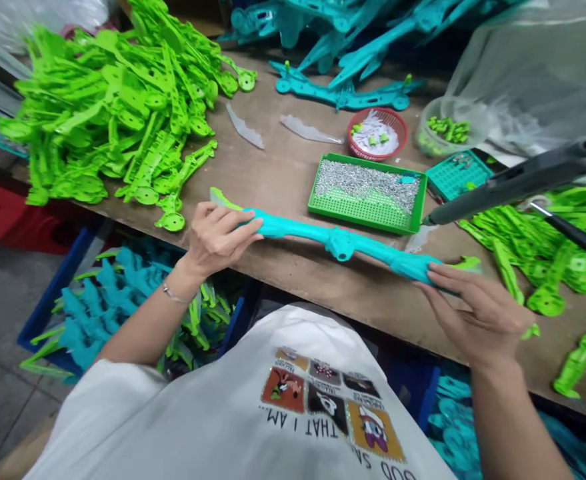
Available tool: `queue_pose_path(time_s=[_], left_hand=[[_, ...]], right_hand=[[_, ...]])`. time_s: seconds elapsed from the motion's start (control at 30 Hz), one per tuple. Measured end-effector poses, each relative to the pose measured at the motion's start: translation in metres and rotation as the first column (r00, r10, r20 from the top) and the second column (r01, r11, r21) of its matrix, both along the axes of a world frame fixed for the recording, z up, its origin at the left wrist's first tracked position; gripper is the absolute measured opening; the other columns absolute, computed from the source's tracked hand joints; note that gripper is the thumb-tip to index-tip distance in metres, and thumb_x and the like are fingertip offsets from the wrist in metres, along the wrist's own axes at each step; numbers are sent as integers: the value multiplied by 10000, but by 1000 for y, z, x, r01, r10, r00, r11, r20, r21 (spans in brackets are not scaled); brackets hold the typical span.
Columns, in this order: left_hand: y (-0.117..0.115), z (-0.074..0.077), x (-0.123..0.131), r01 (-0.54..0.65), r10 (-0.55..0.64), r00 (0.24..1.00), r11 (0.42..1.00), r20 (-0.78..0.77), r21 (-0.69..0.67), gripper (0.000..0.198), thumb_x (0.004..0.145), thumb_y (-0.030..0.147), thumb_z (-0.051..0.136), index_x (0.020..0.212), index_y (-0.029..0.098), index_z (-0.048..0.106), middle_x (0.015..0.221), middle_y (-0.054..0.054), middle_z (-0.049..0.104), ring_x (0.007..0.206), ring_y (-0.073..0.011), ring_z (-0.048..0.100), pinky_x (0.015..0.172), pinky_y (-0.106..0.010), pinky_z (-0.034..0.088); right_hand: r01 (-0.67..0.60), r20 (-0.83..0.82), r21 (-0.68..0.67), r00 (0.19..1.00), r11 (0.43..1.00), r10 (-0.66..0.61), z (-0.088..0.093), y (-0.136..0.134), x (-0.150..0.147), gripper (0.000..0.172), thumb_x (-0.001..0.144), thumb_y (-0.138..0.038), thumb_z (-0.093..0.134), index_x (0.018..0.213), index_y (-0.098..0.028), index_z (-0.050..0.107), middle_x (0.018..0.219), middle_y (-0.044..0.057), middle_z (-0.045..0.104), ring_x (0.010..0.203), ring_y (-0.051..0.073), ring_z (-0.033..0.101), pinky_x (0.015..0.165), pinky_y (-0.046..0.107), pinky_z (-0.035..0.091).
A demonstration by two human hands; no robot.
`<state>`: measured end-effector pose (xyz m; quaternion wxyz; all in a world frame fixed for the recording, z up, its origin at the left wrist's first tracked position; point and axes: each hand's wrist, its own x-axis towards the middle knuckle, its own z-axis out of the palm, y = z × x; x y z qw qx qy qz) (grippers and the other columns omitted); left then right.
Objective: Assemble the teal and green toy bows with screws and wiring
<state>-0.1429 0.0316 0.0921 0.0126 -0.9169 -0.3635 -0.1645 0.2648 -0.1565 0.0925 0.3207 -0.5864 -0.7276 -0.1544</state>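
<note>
My left hand (220,237) and my right hand (477,307) grip opposite ends of a long turquoise plastic toy bow (343,245). It lies crosswise over the table's front edge, with a round hub at its middle. Light-green tips stick out past both hands. Fingers and thumb of each hand are closed on the turquoise shell. Just beyond the bow sits a green perforated tray (367,223) filled with many small silvery screws. A black power screwdriver (513,177) slants in from the right, its tip near the tray's corner.
Lime-green plastic parts (117,107) are heaped at left, more (547,247) at right. Turquoise shells (343,93) lie at the back. Near the tray stand a red basket (403,130), a clear tub (423,127) and a teal basket (460,175). A blue crate (47,307) sits below left.
</note>
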Motion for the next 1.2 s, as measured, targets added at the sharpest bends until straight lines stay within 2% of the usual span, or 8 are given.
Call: queue_pose_path(time_s=[0.13, 0.23, 0.37, 0.57, 0.73, 0.97, 1.07, 1.2], left_hand=[[-15, 9, 3, 40, -47, 988, 998, -145, -53, 409, 923, 513, 618, 1221, 242, 686, 1105, -123, 739, 1016, -320, 659, 912, -474, 435], [-7, -6, 17, 74, -111, 971, 982, -214, -175, 696, 808, 569, 697, 1371, 178, 579, 1240, -177, 682, 1121, -379, 627, 917, -479, 462], [10, -36, 40, 147, -234, 946, 926, -224, -347, 433, 777, 545, 679, 1060, 218, 664, 946, -97, 709, 878, -305, 666, 737, -389, 483], [5, -46, 36, 39, -36, 996, 999, -81, 32, 359, 901, 562, 588, 1027, 226, 590, 906, -75, 645, 872, -287, 613, 730, -432, 426], [-3, -58, 27, -50, 46, 997, 996, 61, 68, 403, 920, 635, 553, 1043, 251, 541, 1040, -82, 665, 979, -302, 612, 821, -514, 417], [-46, -10, 78, 194, -173, 966, 977, 194, -93, 801, 805, 677, 726, 1416, 234, 459, 1294, -161, 666, 1195, -354, 616, 1043, -560, 430], [-63, 2, 112, 303, -281, 942, 947, 186, -106, 589, 897, 582, 673, 1356, 230, 555, 1246, -125, 710, 1146, -317, 646, 1066, -519, 417], [-69, -3, 137, 398, -382, 914, 910, 138, -116, 249, 998, 438, 565, 1033, 235, 705, 952, -56, 765, 872, -229, 663, 909, -421, 451]], right_hand=[[41, -13, -56, 999, 998, -42, -23, -25, -26, 153, 806, -224, 809, 913, -247, 702, 937, 48, 809, 785, 202, 776, 717, 345, 615], [93, 5, -26, 996, 995, -93, -45, -41, -41, 178, 806, -210, 806, 879, -259, 651, 916, 40, 793, 789, 202, 761, 692, 352, 598], [139, 17, 5, 990, 990, -139, -63, -55, -47, 244, 792, -176, 798, 895, -267, 596, 917, 50, 764, 840, 219, 746, 704, 362, 585], [239, 26, 50, 970, 970, -241, -45, -56, -49, 399, 824, -219, 770, 1161, -278, 566, 1040, 80, 748, 890, 227, 711, 784, 382, 531], [222, 48, -264, 975, 939, -217, -18, -32, -51, 564, 935, -346, 653, 1442, -185, 466, 1212, 140, 723, 1093, 280, 655, 928, 432, 434], [113, -2, -403, 992, 908, -124, -19, -27, -53, 276, 994, -347, 592, 1222, -200, 642, 1010, 47, 772, 881, 199, 628, 884, 398, 362], [94, -33, -406, 992, 909, -118, -20, -29, -56, 268, 993, -377, 596, 1197, -215, 658, 1039, 49, 772, 892, 195, 626, 877, 394, 359], [120, -21, -375, 990, 919, -138, -25, -27, -60, 212, 992, -354, 592, 1136, -225, 680, 975, 40, 768, 845, 199, 592, 819, 383, 365]])
